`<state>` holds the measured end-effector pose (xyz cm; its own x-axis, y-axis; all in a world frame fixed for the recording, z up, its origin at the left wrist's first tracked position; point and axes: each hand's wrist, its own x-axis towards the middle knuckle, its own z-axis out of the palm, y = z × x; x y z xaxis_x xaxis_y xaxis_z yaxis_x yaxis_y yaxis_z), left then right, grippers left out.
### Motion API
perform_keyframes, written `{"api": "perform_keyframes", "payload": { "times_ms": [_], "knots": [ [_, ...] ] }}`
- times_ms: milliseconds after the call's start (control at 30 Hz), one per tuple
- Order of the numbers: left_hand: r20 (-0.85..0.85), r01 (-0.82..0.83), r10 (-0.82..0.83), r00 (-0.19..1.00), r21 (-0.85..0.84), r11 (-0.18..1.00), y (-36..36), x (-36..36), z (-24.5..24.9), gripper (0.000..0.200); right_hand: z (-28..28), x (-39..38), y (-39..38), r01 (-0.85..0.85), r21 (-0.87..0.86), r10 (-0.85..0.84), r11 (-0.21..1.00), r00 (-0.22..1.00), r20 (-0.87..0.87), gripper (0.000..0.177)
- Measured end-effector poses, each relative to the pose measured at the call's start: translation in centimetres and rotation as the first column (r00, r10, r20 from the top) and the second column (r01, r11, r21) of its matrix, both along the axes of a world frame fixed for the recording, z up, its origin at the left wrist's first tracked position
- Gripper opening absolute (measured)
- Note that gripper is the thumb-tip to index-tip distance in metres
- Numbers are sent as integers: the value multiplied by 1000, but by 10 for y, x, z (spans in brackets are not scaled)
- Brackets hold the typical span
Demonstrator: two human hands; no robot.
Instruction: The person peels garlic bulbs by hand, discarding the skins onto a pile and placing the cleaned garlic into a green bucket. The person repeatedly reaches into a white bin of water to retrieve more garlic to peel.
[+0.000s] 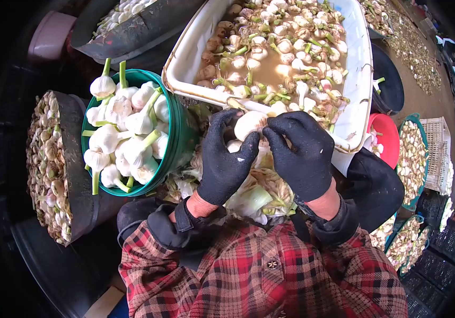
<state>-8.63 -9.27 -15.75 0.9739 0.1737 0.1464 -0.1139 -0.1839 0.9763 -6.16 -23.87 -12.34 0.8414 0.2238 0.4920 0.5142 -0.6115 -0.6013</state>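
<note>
Both hands wear black gloves and meet at a garlic bulb (250, 124) in front of the white tub (185, 89). My left hand (226, 159) is closed around the bulb, thumb at its lower side. My right hand (303, 151) pinches at the bulb's right end with thumb and fingertips. Below the hands lies a pile of loose garlic skins (254, 197) over my lap. Left of them stands a green bucket (165, 159) heaped with clean white bulbs with short green stems.
Muddy water and many unpeeled bulbs fill the white tub. A dark container (81, 175) of dirty garlic lies at the left. To the right are a red basin (384, 139), a white crate (435, 153) and more garlic baskets (413, 159).
</note>
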Motion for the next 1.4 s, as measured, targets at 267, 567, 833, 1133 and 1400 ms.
{"api": "perform_keyframes", "payload": {
  "times_ms": [267, 567, 833, 1133, 1400],
  "knots": [
    [51, 46, -46, 998, 11, 999, 0, -1, -13, 39, -11, -1, 3, 43, -48, -39, 998, 995, 87, 10],
    [-77, 216, -230, 970, -158, 963, 13, 5, -9, 38, -20, 0, -8, -10, 109, 23, 994, 992, -126, 13],
    [-274, 216, -488, 829, -648, 730, 25, 2, -2, 40, -31, 6, -37, 189, 213, -96, 959, 918, -384, 7],
    [-211, 303, -564, 798, -668, 679, 25, 6, 1, 47, -9, 8, -58, -42, 146, 65, 988, 985, -161, 25],
    [-168, 491, -546, 821, -280, 825, 25, 9, -2, 49, -15, 0, -38, -171, 54, 177, 984, 976, -130, 21]
  ]
}}
